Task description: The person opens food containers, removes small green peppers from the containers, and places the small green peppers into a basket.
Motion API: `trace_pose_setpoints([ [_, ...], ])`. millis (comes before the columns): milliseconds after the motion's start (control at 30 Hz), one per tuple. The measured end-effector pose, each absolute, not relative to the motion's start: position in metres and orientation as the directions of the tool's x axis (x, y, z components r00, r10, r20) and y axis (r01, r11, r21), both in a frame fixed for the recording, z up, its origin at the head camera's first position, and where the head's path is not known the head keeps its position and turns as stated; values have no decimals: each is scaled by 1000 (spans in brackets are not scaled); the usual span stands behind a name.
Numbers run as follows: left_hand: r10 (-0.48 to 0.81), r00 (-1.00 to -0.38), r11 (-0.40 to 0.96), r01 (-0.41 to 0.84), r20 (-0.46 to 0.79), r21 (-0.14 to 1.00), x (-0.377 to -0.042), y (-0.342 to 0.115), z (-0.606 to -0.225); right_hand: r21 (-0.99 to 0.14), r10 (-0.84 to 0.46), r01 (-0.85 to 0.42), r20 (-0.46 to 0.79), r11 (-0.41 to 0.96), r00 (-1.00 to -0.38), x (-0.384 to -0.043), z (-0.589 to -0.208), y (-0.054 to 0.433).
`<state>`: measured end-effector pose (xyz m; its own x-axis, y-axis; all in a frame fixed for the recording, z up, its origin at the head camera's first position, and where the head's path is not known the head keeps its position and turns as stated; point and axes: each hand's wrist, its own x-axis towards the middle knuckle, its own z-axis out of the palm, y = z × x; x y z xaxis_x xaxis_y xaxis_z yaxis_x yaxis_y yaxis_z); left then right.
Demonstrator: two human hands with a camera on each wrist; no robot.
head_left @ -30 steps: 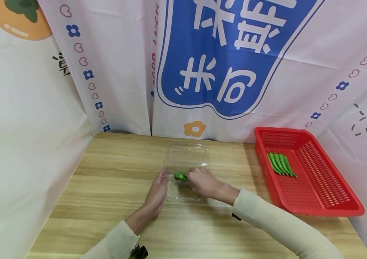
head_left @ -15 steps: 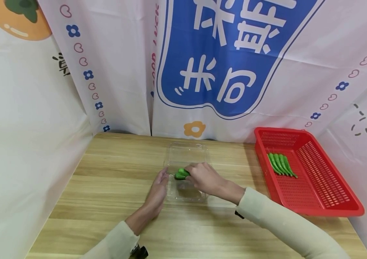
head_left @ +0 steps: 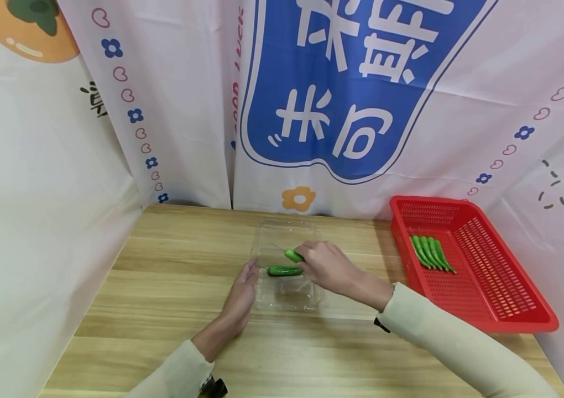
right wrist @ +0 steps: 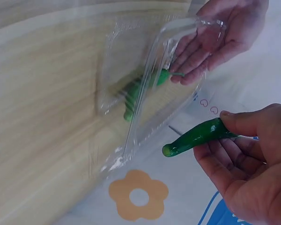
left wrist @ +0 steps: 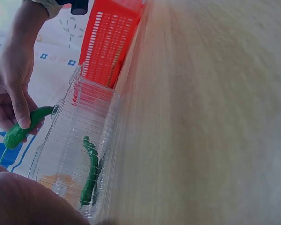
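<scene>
A clear plastic clamshell box [head_left: 289, 304] lies with its lid folded back on the table. Inside it is a long green chili pepper [head_left: 284, 271], seen through the ribbed wall in the left wrist view. My right hand [head_left: 329, 268] pinches another green chili pepper [right wrist: 196, 136] between thumb and fingers, above the box near the lid hinge. That pepper's thin stem points away from the hand. My left hand [head_left: 241, 296] rests along the box's left side, its fingers straight against the wall in the right wrist view.
A red perforated basket [head_left: 491, 276] stands to the right, with several green chili peppers [head_left: 432, 252] lined up in it. Printed white cloth [head_left: 187, 110] hangs behind and beside the wooden table [head_left: 162, 309].
My right hand has risen and moved right with the pinched pepper, which overlapped the other earlier. The pepper in the box now shows apart from it. My left hand stays put.
</scene>
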<state>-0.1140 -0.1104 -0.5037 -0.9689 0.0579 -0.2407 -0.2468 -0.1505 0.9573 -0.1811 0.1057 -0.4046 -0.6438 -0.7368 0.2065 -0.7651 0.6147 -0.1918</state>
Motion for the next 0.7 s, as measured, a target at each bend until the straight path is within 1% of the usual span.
trace_pose_setpoints([
  [167, 61, -968, -141, -248, -242, 958, -114, -110, -504, -168, -721, -760, 242, 628, -649, -184, -397, 117],
  [533, 59, -968, -139, -250, -244, 958, -113, -111, -502, -198, -674, -716, 244, 669, -697, -190, -380, 140],
  [700, 60, -968, -138, -251, -245, 958, -113, -111, -503, -181, -658, -708, 270, 682, -703, -195, -371, 154],
])
